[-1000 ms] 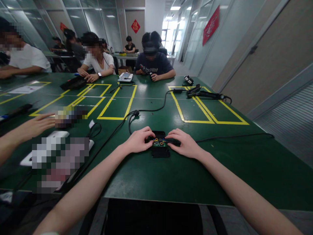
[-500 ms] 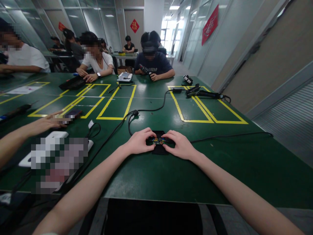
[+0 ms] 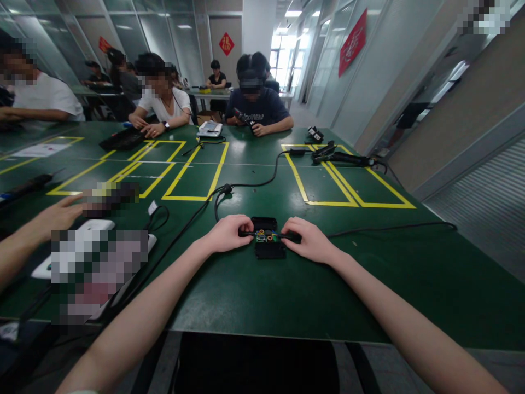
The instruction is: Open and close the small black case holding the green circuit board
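Note:
A small green circuit board (image 3: 266,238) with yellow-orange ring-shaped parts lies between my hands on the table. Just behind it is one black plastic case half (image 3: 264,221), and another black case half (image 3: 270,252) lies on its near side. My left hand (image 3: 229,234) is closed in a pinch around the black cable (image 3: 246,233) at the board's left end. On the opposite side, my right hand (image 3: 305,241) pinches the black cable (image 3: 292,238) that leads from the board's right end. Some of the fingertips are hidden behind the cables.
A black cable (image 3: 268,181) with a knot runs across the green table (image 3: 410,273). At left are a white power strip (image 3: 96,225), a blurred-out phone-like object (image 3: 110,262) and a co-worker's hand (image 3: 61,221). Black tools (image 3: 342,157) lie farther back, with people seated opposite.
My hands have moved slightly apart, outward along the cables, so more of the board and both case halves shows. The co-worker's hand at left has shifted with a dark object.

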The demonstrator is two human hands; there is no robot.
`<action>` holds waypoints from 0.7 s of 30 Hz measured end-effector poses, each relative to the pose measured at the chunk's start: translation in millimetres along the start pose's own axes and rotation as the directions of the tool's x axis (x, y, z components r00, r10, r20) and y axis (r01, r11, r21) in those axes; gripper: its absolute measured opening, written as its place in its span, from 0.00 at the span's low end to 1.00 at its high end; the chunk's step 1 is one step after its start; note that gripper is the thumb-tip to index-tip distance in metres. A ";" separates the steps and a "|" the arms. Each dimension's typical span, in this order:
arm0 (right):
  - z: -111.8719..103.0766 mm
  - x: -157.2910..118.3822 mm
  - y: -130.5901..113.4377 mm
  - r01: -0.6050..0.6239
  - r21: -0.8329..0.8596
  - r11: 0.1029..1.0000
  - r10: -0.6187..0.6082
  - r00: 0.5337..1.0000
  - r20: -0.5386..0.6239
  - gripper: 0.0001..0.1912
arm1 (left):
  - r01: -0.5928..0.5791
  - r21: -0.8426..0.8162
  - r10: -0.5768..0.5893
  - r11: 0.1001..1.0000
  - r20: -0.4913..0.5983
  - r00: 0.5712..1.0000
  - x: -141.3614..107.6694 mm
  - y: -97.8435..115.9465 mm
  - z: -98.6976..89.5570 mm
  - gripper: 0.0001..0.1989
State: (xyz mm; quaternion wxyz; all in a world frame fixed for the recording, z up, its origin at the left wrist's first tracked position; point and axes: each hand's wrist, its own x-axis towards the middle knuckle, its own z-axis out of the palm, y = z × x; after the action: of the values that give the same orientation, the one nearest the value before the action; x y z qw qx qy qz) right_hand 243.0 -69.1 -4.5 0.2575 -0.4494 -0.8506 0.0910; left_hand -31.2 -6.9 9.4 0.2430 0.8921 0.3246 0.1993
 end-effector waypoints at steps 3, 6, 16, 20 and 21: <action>2.2 0.6 1.2 -0.001 0.000 1.000 0.001 1.000 -0.024 0.04 | 0.032 -0.049 -0.032 0.998 0.000 0.999 0.6 -0.7 -2.0 0.03; 0.9 0.9 1.0 -0.027 0.016 1.000 0.028 0.997 -0.066 0.09 | 0.067 -0.170 -0.069 0.983 -0.002 0.998 0.9 1.2 -6.4 0.05; -14.6 -5.7 -8.9 -0.026 0.130 0.991 0.018 0.998 0.057 0.15 | 0.199 -0.439 -0.111 0.876 0.218 0.970 -3.3 18.7 -6.5 0.09; -15.6 -4.2 -9.3 -0.052 0.148 0.988 0.032 0.990 0.134 0.15 | 0.194 -0.423 -0.103 0.885 0.229 0.968 -4.4 20.3 -1.0 0.09; -15.7 -3.6 -9.4 -0.057 0.148 0.987 0.035 0.988 0.148 0.15 | 0.192 -0.419 -0.101 0.888 0.229 0.968 -4.4 20.3 -0.6 0.09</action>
State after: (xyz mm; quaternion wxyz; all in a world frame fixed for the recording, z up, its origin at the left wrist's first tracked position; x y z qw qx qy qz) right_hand 246.1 -78.6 11.2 0.2261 -0.4401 -0.8472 0.1937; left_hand -24.8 -23.3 20.4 0.4831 0.8028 0.3121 0.1570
